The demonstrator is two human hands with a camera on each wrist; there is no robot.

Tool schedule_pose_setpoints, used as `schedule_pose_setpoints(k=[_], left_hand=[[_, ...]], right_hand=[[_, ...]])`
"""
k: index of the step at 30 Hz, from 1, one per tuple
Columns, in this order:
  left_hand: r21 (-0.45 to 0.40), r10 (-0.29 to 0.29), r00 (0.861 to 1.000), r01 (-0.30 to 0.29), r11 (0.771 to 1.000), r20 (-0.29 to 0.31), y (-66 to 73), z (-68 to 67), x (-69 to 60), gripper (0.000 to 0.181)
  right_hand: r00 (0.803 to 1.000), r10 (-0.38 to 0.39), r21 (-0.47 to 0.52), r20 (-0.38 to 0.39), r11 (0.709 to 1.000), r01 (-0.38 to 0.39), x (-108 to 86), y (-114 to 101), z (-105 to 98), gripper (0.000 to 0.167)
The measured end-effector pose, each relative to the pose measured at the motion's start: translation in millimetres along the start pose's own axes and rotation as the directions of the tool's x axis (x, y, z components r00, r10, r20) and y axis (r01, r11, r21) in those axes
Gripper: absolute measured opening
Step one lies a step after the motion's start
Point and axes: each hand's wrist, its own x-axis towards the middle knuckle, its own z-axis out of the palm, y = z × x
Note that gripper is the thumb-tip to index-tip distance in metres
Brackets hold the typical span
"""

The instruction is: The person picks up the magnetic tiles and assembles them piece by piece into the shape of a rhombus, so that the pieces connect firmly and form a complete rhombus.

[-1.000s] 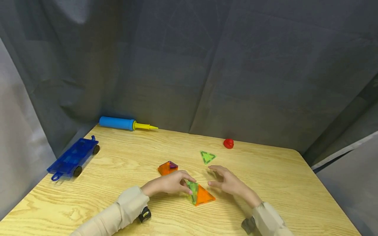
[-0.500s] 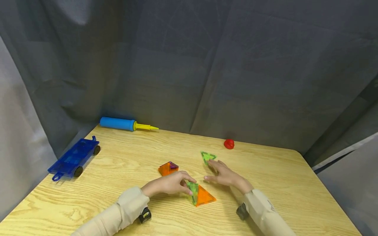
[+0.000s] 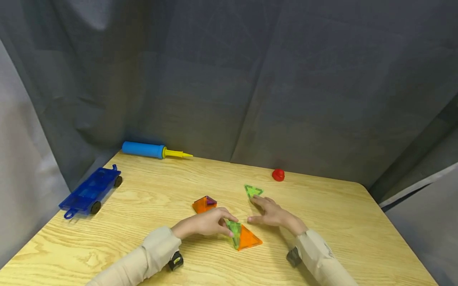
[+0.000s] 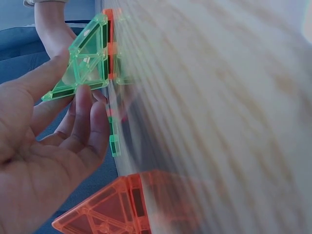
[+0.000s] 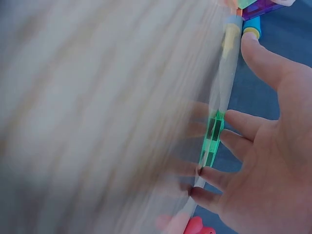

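Between the thumb and fingers of my left hand (image 3: pixel 207 221) is a tilted green triangular magnetic tile (image 4: pixel 87 63), which it pinches. An orange triangular tile (image 3: pixel 249 239) joins it on the right, low on the table. My right hand (image 3: pixel 274 214) reaches forward with fingers spread and fairly straight. Its fingertips touch the near end of a flat green triangular tile (image 3: pixel 252 190); in the right wrist view that tile (image 5: pixel 212 139) shows edge-on beside the fingertips. Behind my left hand stands a small orange and purple tile shape (image 3: pixel 204 204), partly hidden by the hand.
A blue wheeled toy base (image 3: pixel 91 190) stands at the left edge of the wooden table (image 3: pixel 161 182). At the back lie a blue and yellow hand pump (image 3: pixel 144 149) and a small red object (image 3: pixel 278 174). Dark cloth (image 3: pixel 200 79) hangs behind the table.
My right hand has moved forward and left, from beside the orange tile to the flat green tile. The left hand keeps its hold in the same place.
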Motion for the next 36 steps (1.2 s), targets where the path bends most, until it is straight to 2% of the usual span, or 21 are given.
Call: schedule_pose_setpoints(k=[6, 23, 36], left_hand=[[-0.002, -0.011, 1.0, 0.011, 1.0, -0.002, 0.0, 0.3, 1.8, 0.044], [-0.016, 0.0, 1.0, 0.0, 1.0, -0.01, -0.8, 1.5, 0.3, 0.044], [-0.038, 0.002, 1.0, -0.002, 0.999, -0.005, 0.0, 1.6, -1.3, 0.044]], right_hand=[[1.0, -0.021, 0.037, 0.006, 0.999, 0.021, -9.2, 2, 0, 0.08], [0.996, -0.088, 0.047, 0.022, 0.995, 0.087, -39.2, 0, 3, 0.078], [0.988, -0.147, 0.073, 0.036, 0.987, 0.144, -74.3, 0, 6, 0.075]])
